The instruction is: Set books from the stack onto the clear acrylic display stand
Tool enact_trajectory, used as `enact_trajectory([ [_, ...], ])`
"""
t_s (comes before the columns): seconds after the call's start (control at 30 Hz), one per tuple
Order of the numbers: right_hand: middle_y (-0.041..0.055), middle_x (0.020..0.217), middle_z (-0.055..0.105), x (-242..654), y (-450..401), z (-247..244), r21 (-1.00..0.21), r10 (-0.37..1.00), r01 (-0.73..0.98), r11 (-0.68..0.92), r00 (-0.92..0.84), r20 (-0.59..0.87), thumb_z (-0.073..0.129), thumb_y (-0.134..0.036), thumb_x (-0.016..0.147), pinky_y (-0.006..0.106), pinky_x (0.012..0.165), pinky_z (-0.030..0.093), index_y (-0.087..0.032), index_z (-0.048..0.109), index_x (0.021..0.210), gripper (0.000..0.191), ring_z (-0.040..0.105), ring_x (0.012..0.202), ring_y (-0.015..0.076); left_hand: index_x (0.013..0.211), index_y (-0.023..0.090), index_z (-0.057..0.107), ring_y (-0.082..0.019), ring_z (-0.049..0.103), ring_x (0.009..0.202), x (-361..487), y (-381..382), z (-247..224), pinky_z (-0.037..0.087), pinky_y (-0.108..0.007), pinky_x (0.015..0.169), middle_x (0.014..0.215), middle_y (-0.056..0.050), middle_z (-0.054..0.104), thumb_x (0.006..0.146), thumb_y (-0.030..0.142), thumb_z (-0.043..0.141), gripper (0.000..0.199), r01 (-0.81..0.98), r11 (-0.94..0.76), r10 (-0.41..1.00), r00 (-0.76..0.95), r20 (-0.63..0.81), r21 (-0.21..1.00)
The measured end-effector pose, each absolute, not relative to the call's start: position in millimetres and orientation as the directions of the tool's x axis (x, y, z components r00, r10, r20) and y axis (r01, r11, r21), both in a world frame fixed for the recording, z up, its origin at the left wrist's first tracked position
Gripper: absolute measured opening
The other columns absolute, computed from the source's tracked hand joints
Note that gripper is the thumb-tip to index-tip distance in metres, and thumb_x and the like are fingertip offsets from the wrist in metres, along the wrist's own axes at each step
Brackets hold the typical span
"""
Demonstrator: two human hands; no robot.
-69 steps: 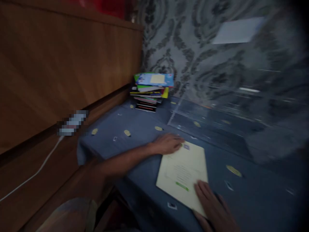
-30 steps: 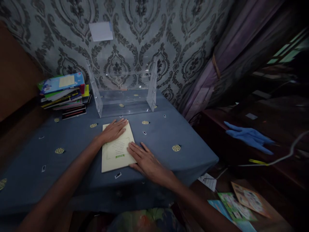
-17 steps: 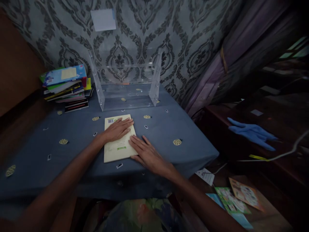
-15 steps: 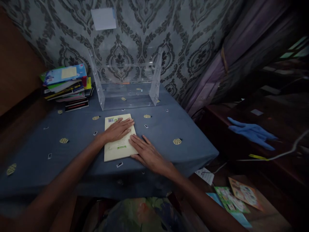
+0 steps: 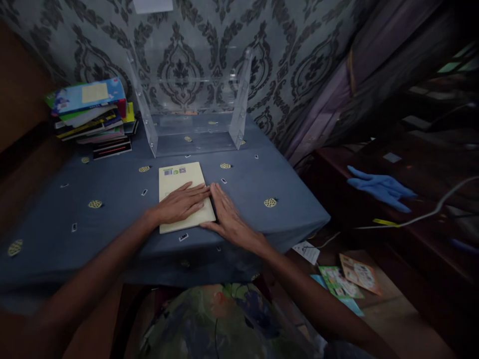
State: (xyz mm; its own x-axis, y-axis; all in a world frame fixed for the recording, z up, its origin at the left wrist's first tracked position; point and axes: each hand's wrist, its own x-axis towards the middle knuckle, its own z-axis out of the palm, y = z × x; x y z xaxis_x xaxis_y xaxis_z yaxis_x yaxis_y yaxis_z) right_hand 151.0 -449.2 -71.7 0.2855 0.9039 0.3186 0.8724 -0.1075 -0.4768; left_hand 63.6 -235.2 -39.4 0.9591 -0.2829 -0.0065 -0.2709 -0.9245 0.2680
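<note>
A cream-coloured book [image 5: 179, 180] lies flat on the table near its front edge, with a barcode and a small QR code printed at its far end. My left hand [image 5: 182, 203] rests palm down across the book, its fingers stretched out toward the right edge and covering much of the print. Along the book's right edge is my right hand [image 5: 230, 219], fingers straight and angled away from me, the thumb near the book's near right corner. The fingertips of both hands almost meet at that edge.
A clear acrylic rack [image 5: 194, 142] stands at the back of the blue-covered table [image 5: 247, 187]. To its left is a stack of books [image 5: 92, 117]. At the right, a blue glove [image 5: 381, 187] lies on a dark surface, and several booklets [image 5: 342, 281] lie lower down.
My right hand has slid off the book's cover to its right edge. My left hand has moved slightly nearer on the cover, uncovering the printed codes. The camera view has tilted down.
</note>
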Motion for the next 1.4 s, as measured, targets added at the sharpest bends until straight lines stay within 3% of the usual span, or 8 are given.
enact_trajectory([
  [0.3,0.014,0.17,0.002,153.5,-452.4,-75.6,-0.525,0.905,0.845,-0.102,0.298,0.304,0.054,-0.041,0.1,0.055,0.124,0.025,-0.028,-0.029,0.155,0.1,0.004,0.156,0.03,0.156,0.034,0.033,-0.016,0.024,0.153,29.6,-262.6,-33.7,0.008,-0.045,0.128,0.161,0.003,0.036,0.108,0.05,0.022,0.052,-0.366,-0.87,-0.393,0.919,-0.016,0.332],
  [0.5,0.0162,0.167,0.019,155.6,-450.2,-78.8,-0.5,0.91,0.862,-0.088,0.273,0.311,0.056,-0.041,0.098,0.055,0.122,0.031,-0.025,-0.023,0.158,0.1,0.021,0.153,0.0303,0.158,0.031,0.029,-0.018,0.028,0.152,24.5,-263.8,-30.2,0.014,-0.044,0.128,0.162,0.0,0.034,0.107,0.05,0.025,0.054,-0.392,-0.855,-0.41,0.912,0.02,0.339],
  [0.67,0.0162,0.161,0.035,155.3,-449.5,-73.5,-0.432,0.922,0.899,-0.073,0.226,0.313,0.056,-0.043,0.099,0.058,0.12,0.033,-0.026,-0.014,0.16,0.094,0.039,0.146,0.0301,0.158,0.031,0.03,-0.015,0.027,0.152,29.5,-227.2,-39.8,0.016,-0.04,0.128,0.162,0.001,0.035,0.108,0.05,0.022,0.054,-0.233,-0.917,-0.234,0.972,0.037,0.325],
  [0.9,0.0141,0.162,0.034,159.0,-449.8,-74.8,-0.395,0.934,0.916,-0.067,0.197,0.298,0.053,-0.045,0.1,0.06,0.119,0.034,-0.027,0.004,0.162,0.081,0.034,0.149,0.03,0.159,0.018,0.026,-0.023,0.018,0.155,36.6,-148.3,-54.7,0.017,-0.048,0.126,0.166,-0.008,0.022,0.103,0.059,0.012,0.071,0.221,-0.943,0.235,0.972,0.029,0.251],
  [1.1,0.013,0.16,0.038,142.2,-439.9,-55.5,-0.321,0.963,0.946,-0.037,0.119,0.24,0.05,-0.049,0.101,0.064,0.123,0.021,-0.021,0.027,0.159,0.068,0.025,0.152,0.0318,0.158,0.018,0.029,-0.021,0.021,0.154,36.4,-138.4,-62.1,0.017,-0.046,0.125,0.165,-0.008,0.025,0.104,0.055,0.012,0.068,0.226,-0.94,0.251,0.966,0.068,0.257],
  [1.27,0.0096,0.157,0.044,113.7,-407.7,-37.1,-0.31,0.962,0.915,0.26,-0.219,0.161,0.049,-0.041,0.103,0.046,0.127,0.02,-0.019,0.039,0.153,0.056,0.034,0.149,0.0211,0.156,0.017,0.033,-0.019,0.026,0.153,36.2,-138.5,-63.3,0.017,-0.044,0.125,0.163,-0.009,0.03,0.104,0.051,0.01,0.066,0.211,-0.939,0.246,0.964,0.101,0.273],
  [1.4,0.0096,0.157,0.043,117.6,-371.9,-36.8,-0.295,0.948,0.901,0.319,-0.302,0.103,0.043,-0.039,0.105,0.042,0.127,0.022,-0.015,0.044,0.15,0.05,0.034,0.149,0.0183,0.154,0.017,0.038,-0.02,0.027,0.152,35.2,-136.2,-61.4,0.02,-0.045,0.124,0.162,-0.008,0.033,0.104,0.052,0.01,0.067,0.214,-0.926,0.254,0.963,0.095,0.311],
])
